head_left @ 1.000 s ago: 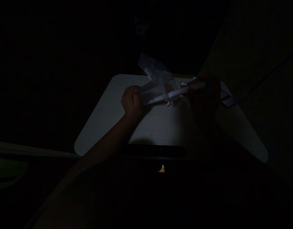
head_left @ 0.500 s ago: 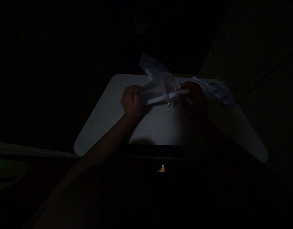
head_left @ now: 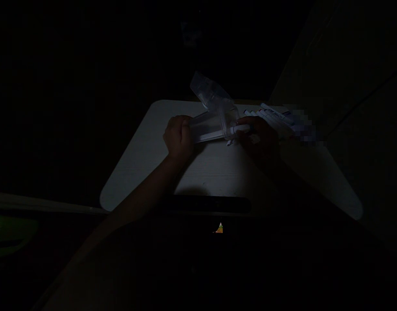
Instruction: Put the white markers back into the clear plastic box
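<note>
In dim light, my left hand point(head_left: 179, 137) is closed round the base end of a clear plastic case point(head_left: 206, 125). The case lies tilted over the table, its hinged lid point(head_left: 211, 90) swung open upward. My right hand point(head_left: 259, 136) grips a white marker point(head_left: 240, 128) at the case's open end, with part of the marker inside the mouth. A long white shape, which looks like another marker, shows along the case's lower side. Several white markers point(head_left: 272, 114) lie just beyond my right hand; my fingers partly hide the nearest ones.
The white table point(head_left: 137, 160) has rounded corners and a dark slot point(head_left: 208, 204) along its near edge. A blurred, pixelated patch covers things at the right back. A thin dark cable point(head_left: 363, 97) runs on the right. Something green point(head_left: 12, 233) lies at lower left.
My right hand has moved slightly left, pushing the marker farther into the case. More of the markers behind that hand now show. My left hand and the case have hardly moved.
</note>
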Demonstrator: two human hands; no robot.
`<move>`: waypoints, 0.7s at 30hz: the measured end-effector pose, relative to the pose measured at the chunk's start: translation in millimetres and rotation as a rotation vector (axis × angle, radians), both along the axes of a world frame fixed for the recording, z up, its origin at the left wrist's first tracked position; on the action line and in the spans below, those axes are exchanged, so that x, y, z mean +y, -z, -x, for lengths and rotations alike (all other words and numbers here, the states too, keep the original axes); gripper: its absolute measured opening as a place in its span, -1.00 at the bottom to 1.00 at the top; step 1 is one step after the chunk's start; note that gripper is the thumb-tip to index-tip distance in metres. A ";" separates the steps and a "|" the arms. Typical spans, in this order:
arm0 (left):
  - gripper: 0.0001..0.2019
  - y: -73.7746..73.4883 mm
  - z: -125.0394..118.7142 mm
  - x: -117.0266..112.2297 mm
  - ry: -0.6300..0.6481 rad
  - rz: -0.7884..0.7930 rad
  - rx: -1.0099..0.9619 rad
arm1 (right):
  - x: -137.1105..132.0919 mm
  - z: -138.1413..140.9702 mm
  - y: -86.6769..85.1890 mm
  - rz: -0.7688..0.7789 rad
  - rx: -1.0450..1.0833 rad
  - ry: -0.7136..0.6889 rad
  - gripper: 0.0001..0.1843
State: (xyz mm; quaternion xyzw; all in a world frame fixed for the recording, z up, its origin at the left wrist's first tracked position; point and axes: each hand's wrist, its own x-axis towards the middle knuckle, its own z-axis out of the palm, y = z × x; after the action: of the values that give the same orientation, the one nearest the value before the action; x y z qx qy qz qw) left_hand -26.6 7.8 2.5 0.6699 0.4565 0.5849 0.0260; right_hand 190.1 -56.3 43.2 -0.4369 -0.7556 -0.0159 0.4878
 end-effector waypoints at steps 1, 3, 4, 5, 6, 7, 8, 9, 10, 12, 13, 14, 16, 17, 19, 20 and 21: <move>-0.42 0.2 0.1 0.4 -0.001 -0.005 0.002 | 0.1 0.3 -0.1 -0.004 -0.001 0.000 -0.72; -0.42 0.8 0.4 1.2 -0.002 -0.015 0.005 | -0.4 1.0 -0.3 -0.007 -0.013 0.010 -0.73; -0.41 0.9 0.4 1.4 -0.005 -0.018 0.007 | -0.7 1.2 -0.3 -0.006 -0.017 0.016 -0.73; -0.40 1.0 0.3 1.5 -0.008 -0.017 0.009 | -1.1 1.3 -0.2 -0.006 -0.019 0.019 -0.73; -0.40 0.8 0.1 1.3 -0.009 -0.013 0.010 | -1.3 1.2 0.2 -0.007 -0.018 0.019 -0.72; -0.40 0.4 -0.2 0.9 -0.011 -0.009 0.009 | -1.4 1.0 0.6 -0.007 -0.015 0.015 -0.70; -0.40 -0.2 -0.5 0.5 -0.012 -0.005 0.007 | -1.4 0.7 1.1 -0.006 -0.014 0.012 -0.69; -0.40 -0.8 -0.8 0.0 -0.011 -0.005 0.006 | -1.3 0.3 1.6 -0.005 -0.015 0.010 -0.67; -0.40 -1.4 -1.0 -0.5 -0.010 -0.006 0.005 | -1.2 -0.1 2.0 -0.002 -0.017 0.009 -0.66; -0.41 -2.1 -1.1 -0.8 -0.005 -0.011 0.008 | -1.0 -0.8 2.1 0.009 -0.022 0.006 -0.63; -0.41 -2.1 -1.0 -0.7 -0.003 -0.012 0.008 | -1.0 -1.2 1.8 0.014 -0.021 0.004 -0.63; -0.41 -1.8 -0.7 -0.2 -0.002 -0.009 0.006 | -1.2 -1.4 1.3 0.020 -0.015 0.003 -0.63; -0.42 -0.6 0.0 1.2 -0.001 0.005 -0.005 | -1.6 -1.6 0.0 0.030 -0.003 0.004 -0.65; -0.42 0.0 0.3 2.0 -0.002 0.009 -0.011 | -1.7 -1.6 -0.7 0.032 0.001 0.003 -0.67; -0.40 1.0 0.6 3.2 -0.009 0.008 -0.015 | -1.6 -1.3 -1.7 0.024 -0.001 -0.007 -0.71; -0.39 1.1 0.6 3.4 -0.016 0.003 -0.011 | -1.4 -1.1 -1.8 0.012 -0.002 -0.016 -0.73; -0.38 1.0 0.5 3.4 -0.024 -0.004 -0.005 | -1.0 -1.0 -1.7 -0.004 -0.002 -0.023 -0.73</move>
State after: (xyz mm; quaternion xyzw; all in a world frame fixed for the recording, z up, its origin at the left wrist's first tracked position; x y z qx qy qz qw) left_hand -27.1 11.2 1.5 0.6630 0.4635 0.5876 0.0189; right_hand 191.1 -57.3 44.9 -0.4273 -0.7610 -0.0125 0.4880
